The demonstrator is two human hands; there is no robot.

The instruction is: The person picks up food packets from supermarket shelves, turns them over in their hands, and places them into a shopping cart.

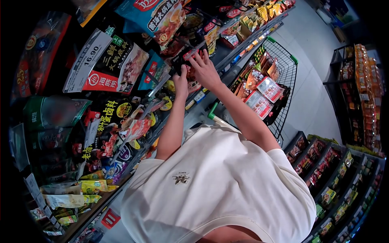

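Note:
At the edge of the shelf, both my hands are on a dark and red food packet. My left hand is at its near left side, thumb up, with the other fingers mostly hidden; it seems to grip the packet. Over the packet's right side, my right hand lies with its fingers stretched and spread. A blue hotpot seasoning bag hangs just beyond my hands. Left of them are a teal packet and a black and red hotpot base bag.
A wire shopping cart with several packets stands to my right, its green-ended handle close to my body. A price card fronts the left shelf. Black display racks stand beyond the tiled aisle, with stepped shelves at lower right.

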